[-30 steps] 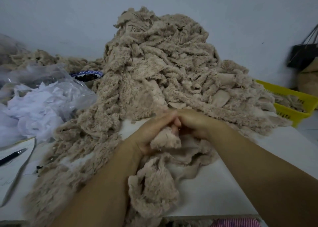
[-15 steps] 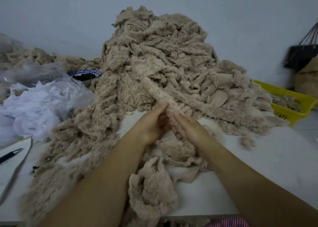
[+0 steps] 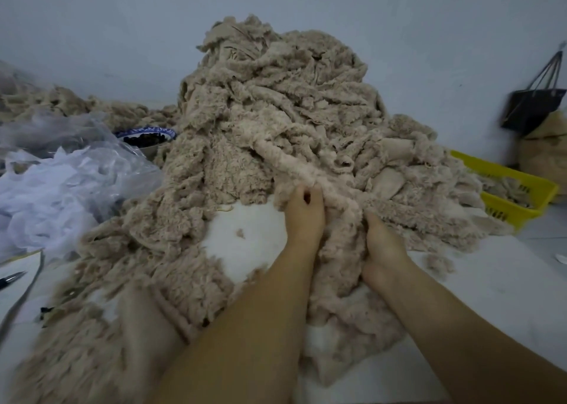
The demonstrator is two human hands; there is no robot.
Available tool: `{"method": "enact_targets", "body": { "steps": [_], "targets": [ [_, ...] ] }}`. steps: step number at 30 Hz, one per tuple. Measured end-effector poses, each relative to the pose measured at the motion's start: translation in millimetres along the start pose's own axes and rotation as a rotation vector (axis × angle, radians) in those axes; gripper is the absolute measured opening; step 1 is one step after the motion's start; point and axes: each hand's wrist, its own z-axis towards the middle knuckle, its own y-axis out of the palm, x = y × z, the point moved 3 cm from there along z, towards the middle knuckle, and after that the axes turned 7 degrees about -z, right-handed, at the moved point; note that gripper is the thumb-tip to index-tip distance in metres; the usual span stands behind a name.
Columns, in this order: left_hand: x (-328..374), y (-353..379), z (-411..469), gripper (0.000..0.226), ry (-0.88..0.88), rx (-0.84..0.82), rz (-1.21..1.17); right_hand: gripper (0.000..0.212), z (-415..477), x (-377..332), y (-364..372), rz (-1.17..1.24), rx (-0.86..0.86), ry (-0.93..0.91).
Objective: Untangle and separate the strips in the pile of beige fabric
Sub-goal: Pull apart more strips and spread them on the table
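Observation:
A tall pile of beige fuzzy fabric strips (image 3: 276, 103) fills the middle of the white table (image 3: 491, 296). One long strip (image 3: 294, 164) runs from the pile's middle down to my hands. My left hand (image 3: 303, 213) grips this strip at the pile's front edge, fingers curled into the fabric. My right hand (image 3: 383, 244) sits just right of it and nearer to me, fingers buried in the same strip. A loose heap of pulled strips (image 3: 343, 296) lies between my forearms. More beige strips (image 3: 129, 281) spread across the left front of the table.
Crumpled white plastic bags (image 3: 61, 195) lie at the left. A blue-rimmed bowl (image 3: 147, 135) sits behind them. A pen (image 3: 12, 281) lies on paper at the left edge. A yellow basket (image 3: 515, 189) holding strips stands at the right, a dark bag (image 3: 534, 109) hangs on the wall.
Both hands have moved forward along the strip toward the pile and spread slightly apart. More of the strip now lies heaped between my forearms.

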Motion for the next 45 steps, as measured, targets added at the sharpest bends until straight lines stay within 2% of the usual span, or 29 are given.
{"method": "enact_targets", "body": {
  "steps": [2,5,8,10,12,15,17,19,21,23,25,26,28,29,31,34,37,39,41,42,43,44,45],
  "targets": [
    [-3,-13,-9,0.032,0.040,0.045,-0.020,0.039,12,-5,8,-0.110,-0.082,-0.017],
    [1,-24,-30,0.026,0.082,0.028,0.042,0.039,19,-14,36,-0.285,-0.241,-0.113],
    [-7,-39,-49,0.025,0.007,0.001,0.071,0.031,16,-21,74,-0.499,-0.444,-0.153],
    [-12,-52,-52,0.025,-0.070,0.024,0.043,0.038,15,-16,90,-0.726,-0.473,-0.194],
    [-10,-60,-52,0.025,-0.142,0.068,-0.010,0.049,23,-8,91,-0.791,-0.382,-0.313],
    [-1,-58,-39,0.022,-0.204,0.127,-0.083,0.050,18,4,76,-0.589,-0.144,-0.406],
    [5,-46,-25,0.018,-0.223,0.057,-0.031,0.052,6,14,67,-0.505,-0.038,-0.405],
    [14,-31,-14,0.023,-0.252,-0.073,0.022,0.049,-7,27,62,-0.453,0.024,-0.360],
    [17,-18,-6,0.039,-0.329,-0.178,-0.007,0.042,-14,33,55,-0.298,-0.025,-0.211],
    [14,-19,0,0.041,-0.464,-0.180,-0.124,0.035,-19,28,47,-0.190,-0.166,-0.069],
    [12,-25,4,0.037,-0.563,-0.179,-0.271,0.035,-24,16,38,-0.331,-0.347,-0.026],
    [12,-29,5,0.034,-0.551,-0.202,-0.343,0.034,-24,11,34,-0.431,-0.424,-0.031],
    [6,-43,6,0.034,-0.621,-0.150,-0.524,0.031,-21,-3,29,-0.535,-0.474,-0.070],
    [1,-46,7,0.032,-0.637,-0.188,-0.583,0.031,-16,-11,29,-0.518,-0.446,-0.099],
    [-1,-52,12,0.019,-0.584,-0.200,-0.591,0.035,-2,-24,33,-0.370,-0.348,-0.142],
    [4,-58,14,0.027,-0.476,-0.145,-0.415,0.042,15,-29,47,-0.101,-0.272,-0.120],
    [-6,-61,10,0.037,-0.342,-0.076,-0.196,0.044,26,-12,54,-0.112,-0.129,-0.214],
    [-13,-68,1,0.039,-0.312,-0.026,-0.214,0.046,25,4,52,-0.158,-0.043,-0.272],
    [-20,-74,-4,0.051,-0.309,-0.008,-0.200,0.046,21,13,49,-0.184,-0.033,-0.299],
    [-22,-77,-5,0.047,-0.296,0.011,-0.260,0.043,21,15,46,-0.171,-0.046,-0.298],
    [-24,-80,-2,0.036,-0.308,0.040,-0.430,0.040,22,14,42,-0.140,-0.054,-0.289],
    [-23,-83,2,0.025,-0.349,0.059,-0.665,0.037,24,13,38,-0.097,-0.055,-0.276],
    [-20,-87,4,0.023,-0.405,0.065,-0.910,0.037,25,11,35,-0.046,-0.052,-0.262]
  ]
}}
